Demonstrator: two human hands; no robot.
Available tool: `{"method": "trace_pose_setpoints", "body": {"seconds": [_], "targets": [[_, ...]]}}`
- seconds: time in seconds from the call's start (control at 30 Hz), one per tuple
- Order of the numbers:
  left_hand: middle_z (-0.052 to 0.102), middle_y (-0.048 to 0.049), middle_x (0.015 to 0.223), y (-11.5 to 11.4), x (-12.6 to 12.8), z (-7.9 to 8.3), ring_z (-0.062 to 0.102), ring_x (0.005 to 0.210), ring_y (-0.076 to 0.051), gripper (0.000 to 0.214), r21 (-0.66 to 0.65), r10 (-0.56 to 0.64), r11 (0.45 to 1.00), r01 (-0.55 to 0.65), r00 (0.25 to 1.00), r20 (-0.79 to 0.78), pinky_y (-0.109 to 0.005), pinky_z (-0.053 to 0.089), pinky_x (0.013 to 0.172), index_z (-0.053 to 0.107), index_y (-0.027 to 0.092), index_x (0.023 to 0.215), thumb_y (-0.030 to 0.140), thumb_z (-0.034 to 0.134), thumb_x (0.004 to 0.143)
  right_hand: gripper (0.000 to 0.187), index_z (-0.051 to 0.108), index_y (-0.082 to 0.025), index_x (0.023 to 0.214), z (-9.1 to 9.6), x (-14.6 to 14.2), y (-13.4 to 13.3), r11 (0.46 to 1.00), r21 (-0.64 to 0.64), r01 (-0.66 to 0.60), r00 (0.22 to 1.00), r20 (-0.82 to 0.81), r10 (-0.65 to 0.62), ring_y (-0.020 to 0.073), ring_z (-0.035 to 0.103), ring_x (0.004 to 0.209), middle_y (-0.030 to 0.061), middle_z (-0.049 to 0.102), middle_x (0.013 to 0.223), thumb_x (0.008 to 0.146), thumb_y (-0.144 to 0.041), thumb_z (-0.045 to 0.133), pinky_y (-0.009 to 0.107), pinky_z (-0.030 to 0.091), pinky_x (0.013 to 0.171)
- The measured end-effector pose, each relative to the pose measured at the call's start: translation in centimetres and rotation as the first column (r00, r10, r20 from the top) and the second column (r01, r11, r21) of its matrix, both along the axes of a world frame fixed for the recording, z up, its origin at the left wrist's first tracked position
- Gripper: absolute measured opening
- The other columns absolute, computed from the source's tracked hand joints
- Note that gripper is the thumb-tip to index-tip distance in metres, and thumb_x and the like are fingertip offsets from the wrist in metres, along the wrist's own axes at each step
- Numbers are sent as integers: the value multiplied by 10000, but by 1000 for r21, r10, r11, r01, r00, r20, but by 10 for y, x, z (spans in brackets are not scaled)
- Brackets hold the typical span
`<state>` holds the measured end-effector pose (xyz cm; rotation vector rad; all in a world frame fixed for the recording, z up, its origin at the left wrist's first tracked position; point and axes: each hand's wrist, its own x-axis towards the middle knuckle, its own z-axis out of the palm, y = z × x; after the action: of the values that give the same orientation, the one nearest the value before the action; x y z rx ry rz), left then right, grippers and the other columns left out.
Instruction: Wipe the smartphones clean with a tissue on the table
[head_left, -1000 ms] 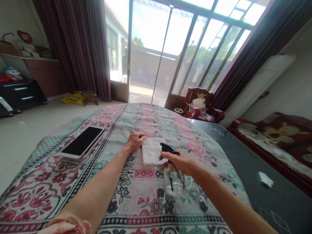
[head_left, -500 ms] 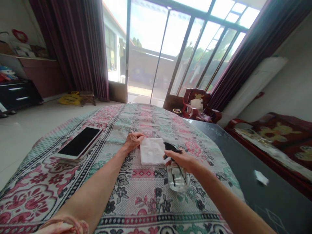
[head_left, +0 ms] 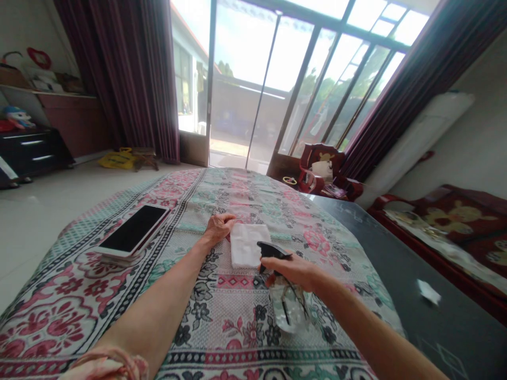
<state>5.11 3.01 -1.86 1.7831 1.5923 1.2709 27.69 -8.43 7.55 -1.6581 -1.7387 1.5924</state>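
The near edge of the table is cut off below. Between its middle and its right edge is the bottle, its long axis tilted, base nearest the viewer and leaning right, spray head farther off with the nozzle pointing left over the near right corner of the cloth. The bottle's clear body blends into the pattern, so whether its base touches down cannot be told. The right hand curls round the neck, hiding most of it and the trigger. The cloth lies flat mid-table. At its far left corner the left hand is loosely closed, fingers bent; whether they pinch the cloth cannot be made out.
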Motion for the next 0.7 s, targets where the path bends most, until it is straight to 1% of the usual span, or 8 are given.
{"method": "trace_pose_setpoints", "body": {"seconds": [0.07,0.13,0.23,0.33,0.47,0.57,0.63,0.7], "targets": [[760,-25,909,-1,0,1,705,834,-181,218,-5,12,1000,-12,1000,0,-222,530,753,753,191,918,191,578,787,266,653,-142,786,2,-5,2,1000,-7,10,1000,4,-10,103,573,528,23,621,623,782,-396,574,176,368,439],[761,-26,899,-1,0,2,705,824,-182,219,-9,23,1000,-23,1000,3,-222,532,751,753,187,920,184,580,785,236,644,-140,754,3,-9,4,1000,6,25,999,-22,-25,101,579,528,18,614,631,772,-368,584,181,398,458],[762,-26,881,-1,0,2,706,803,-180,227,-12,32,999,-32,999,14,-220,536,740,752,179,931,174,575,788,221,640,-148,787,4,-13,9,998,30,57,996,-73,-54,108,596,536,8,613,668,752,-364,611,183,406,447],[761,-32,896,0,-1,1,705,813,-181,233,-4,30,1000,-30,999,22,-221,537,745,750,172,940,171,571,791,232,642,-148,804,2,-13,16,993,54,103,991,-86,-98,105,591,521,4,610,649,747,-372,624,178,405,435],[756,-32,939,1,-1,-1,703,827,-175,230,15,17,1000,-18,1000,24,-220,534,774,751,175,934,170,570,792,245,642,-137,791,4,-9,25,987,27,159,986,-59,-158,98,557,457,8,603,565,776,-377,592,182,416,430],[758,-24,927,1,-1,-1,705,820,-172,229,16,12,1000,-12,1000,25,-217,537,770,752,183,927,167,569,790,255,643,-146,851,6,-4,27,981,10,191,980,-55,-191,94,544,436,9,612,560,794,-385,576,181,419,420],[759,-22,915,1,-1,0,707,813,-172,229,13,12,1000,-12,1000,24,-216,539,763,753,188,923,167,568,790,268,640,-153,878,7,2,26,980,2,197,979,-45,-197,95,542,434,6,612,561,793,-400,581,182,425,419],[760,-22,910,1,-1,1,708,809,-174,230,10,15,1000,-15,1000,23,-217,540,758,754,190,922,169,567,791,280,641,-155,862,7,10,24,982,1,191,981,-20,-191,102,557,454,7,610,560,784,-418,593,182,429,424]]}}
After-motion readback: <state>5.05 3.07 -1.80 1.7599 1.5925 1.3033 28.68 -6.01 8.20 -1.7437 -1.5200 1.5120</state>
